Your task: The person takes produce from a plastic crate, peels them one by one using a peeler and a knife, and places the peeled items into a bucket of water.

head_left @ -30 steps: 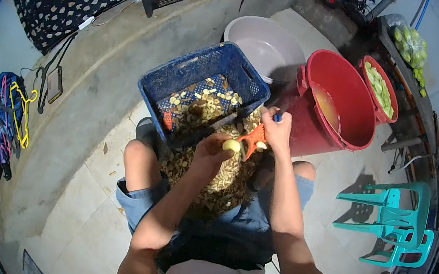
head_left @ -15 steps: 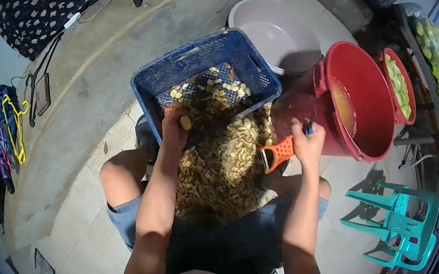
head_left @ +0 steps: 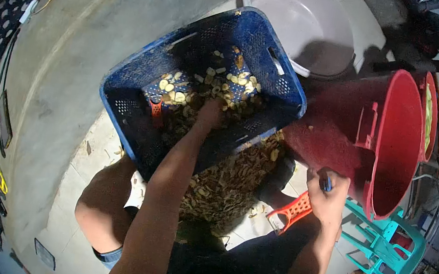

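Note:
My left hand (head_left: pixel 210 114) is down inside the blue plastic crate (head_left: pixel 213 28), among small pale-yellow, rounded pieces (head_left: pixel 243 82) and darker ones. Its fingers are in shadow and hidden by the pieces. Low on the right, my right hand (head_left: pixel 330 196) is closed around an orange peeler (head_left: pixel 295 209), its blade end pointing down and left. A small blue object (head_left: pixel 328 182) pokes out at the top of that fist; its kind is unclear. A second orange peeler (head_left: pixel 156 110) lies at the crate's left side. Between my legs is a heap of brown peelings (head_left: pixel 228 189).
Right of the crate, a large red bucket (head_left: pixel 341 121) leans over, with another red container (head_left: pixel 430 114) behind it. A pale basin (head_left: pixel 305 19) sits beyond the crate. Teal plastic chairs (head_left: pixel 390 247) stand at right. A grey curved wall (head_left: pixel 70 69) borders the left.
My left hand has gone from the crate's near edge, where it held a yellowish piece, deeper into the crate. My right hand with the peeler has shifted right and down in view; the camera view has moved.

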Action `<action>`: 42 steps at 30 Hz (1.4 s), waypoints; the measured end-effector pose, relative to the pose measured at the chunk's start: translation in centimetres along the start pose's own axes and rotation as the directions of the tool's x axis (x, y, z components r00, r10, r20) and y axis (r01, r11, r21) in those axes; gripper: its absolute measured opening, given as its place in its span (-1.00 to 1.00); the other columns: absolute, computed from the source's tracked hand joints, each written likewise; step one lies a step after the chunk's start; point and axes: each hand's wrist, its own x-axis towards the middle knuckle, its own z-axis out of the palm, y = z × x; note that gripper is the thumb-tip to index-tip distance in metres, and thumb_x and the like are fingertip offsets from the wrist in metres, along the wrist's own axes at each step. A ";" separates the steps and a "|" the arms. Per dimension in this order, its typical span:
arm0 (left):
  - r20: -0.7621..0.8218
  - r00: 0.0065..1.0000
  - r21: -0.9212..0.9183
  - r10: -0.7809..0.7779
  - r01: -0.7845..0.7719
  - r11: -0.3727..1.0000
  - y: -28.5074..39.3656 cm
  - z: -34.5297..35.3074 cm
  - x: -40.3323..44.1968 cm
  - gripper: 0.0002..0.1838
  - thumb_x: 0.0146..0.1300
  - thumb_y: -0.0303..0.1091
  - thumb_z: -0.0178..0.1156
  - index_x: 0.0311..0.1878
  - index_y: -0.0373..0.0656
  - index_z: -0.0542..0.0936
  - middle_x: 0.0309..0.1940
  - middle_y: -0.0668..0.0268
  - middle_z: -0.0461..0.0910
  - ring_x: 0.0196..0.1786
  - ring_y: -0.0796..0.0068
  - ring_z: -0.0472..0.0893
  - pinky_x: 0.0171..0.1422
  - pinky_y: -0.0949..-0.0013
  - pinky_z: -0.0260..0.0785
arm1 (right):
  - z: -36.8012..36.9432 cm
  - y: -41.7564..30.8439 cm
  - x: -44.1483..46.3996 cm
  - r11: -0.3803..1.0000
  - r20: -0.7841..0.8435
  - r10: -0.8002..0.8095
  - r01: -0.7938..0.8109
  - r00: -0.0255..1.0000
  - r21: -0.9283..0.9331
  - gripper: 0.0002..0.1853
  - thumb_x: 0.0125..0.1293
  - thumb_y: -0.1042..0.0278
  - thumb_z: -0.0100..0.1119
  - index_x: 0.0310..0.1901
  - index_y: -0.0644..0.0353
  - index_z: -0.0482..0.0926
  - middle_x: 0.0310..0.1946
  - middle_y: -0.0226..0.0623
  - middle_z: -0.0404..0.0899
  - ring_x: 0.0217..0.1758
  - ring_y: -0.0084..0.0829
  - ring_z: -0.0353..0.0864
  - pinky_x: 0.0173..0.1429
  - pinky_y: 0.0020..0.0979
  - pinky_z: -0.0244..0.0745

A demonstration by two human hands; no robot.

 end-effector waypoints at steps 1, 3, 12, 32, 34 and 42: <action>0.081 0.996 0.169 0.031 -0.044 0.985 0.7 0.8 1.1 -0.60 0.17 -0.35 0.25 0.10 -0.20 0.57 -0.11 0.04 0.64 -0.03 0.09 0.63 0.04 0.07 0.51 | 0.2 0.0 0.3 1.000 -0.005 -0.012 0.012 1.000 0.023 -0.65 0.14 0.45 0.23 -0.68 0.29 0.31 -0.80 -0.34 0.14 -0.67 -0.64 0.08 -0.59 -0.37 0.01; 0.183 0.980 0.037 0.078 -0.086 0.996 1.9 1.8 3.2 -0.60 0.17 -0.39 0.24 0.11 -0.16 0.57 -0.10 0.06 0.64 -0.03 0.11 0.63 0.03 0.08 0.52 | 0.3 0.0 1.1 0.998 0.007 -0.051 0.051 0.999 0.031 -0.65 0.13 0.47 0.24 -0.69 0.28 0.29 -0.77 -0.31 0.16 -0.68 -0.59 0.10 -0.58 -0.38 0.03; 0.200 0.949 0.111 0.245 -0.270 0.957 4.4 10.9 9.2 -0.64 0.35 -0.31 -0.03 0.17 0.04 0.54 0.00 0.12 0.61 0.05 0.09 0.60 0.06 0.11 0.50 | -0.4 2.9 3.0 0.999 0.135 0.034 -0.036 0.990 0.012 -0.72 0.11 0.41 0.27 -0.65 0.25 0.40 -0.74 -0.42 0.27 -0.65 -0.61 0.22 -0.55 -0.46 0.08; 0.275 0.949 0.130 0.152 -0.193 0.973 1.3 10.1 8.5 -0.69 0.35 -0.27 -0.13 0.11 -0.05 0.42 0.15 0.06 0.49 0.12 0.01 0.56 0.12 -0.02 0.44 | 0.1 0.8 1.9 0.996 0.184 -0.060 0.071 0.981 -0.051 -0.79 0.04 0.45 0.32 -0.63 0.30 0.50 -0.70 -0.18 0.48 -0.67 -0.33 0.46 -0.51 -0.38 0.28; 0.423 0.897 0.138 0.128 -0.203 0.969 0.8 10.6 9.3 -0.67 0.37 -0.21 -0.14 0.05 -0.11 0.49 0.12 0.02 0.50 0.13 -0.03 0.54 0.13 -0.05 0.41 | 0.5 0.7 1.6 0.978 0.183 -0.165 0.185 0.969 -0.098 -0.81 0.01 0.46 0.32 -0.62 0.30 0.51 -0.69 -0.16 0.49 -0.66 -0.29 0.47 -0.51 -0.36 0.30; 0.189 0.981 -0.048 -0.035 0.045 0.998 0.7 14.1 9.0 -0.64 0.26 -0.26 0.01 0.07 -0.15 0.55 -0.05 -0.03 0.60 0.08 -0.07 0.56 0.16 0.07 0.41 | 1.9 -0.3 0.6 0.990 0.200 -0.090 0.110 0.976 -0.088 -0.82 0.00 0.46 0.33 -0.61 0.30 0.53 -0.67 -0.15 0.50 -0.64 -0.26 0.49 -0.49 -0.34 0.33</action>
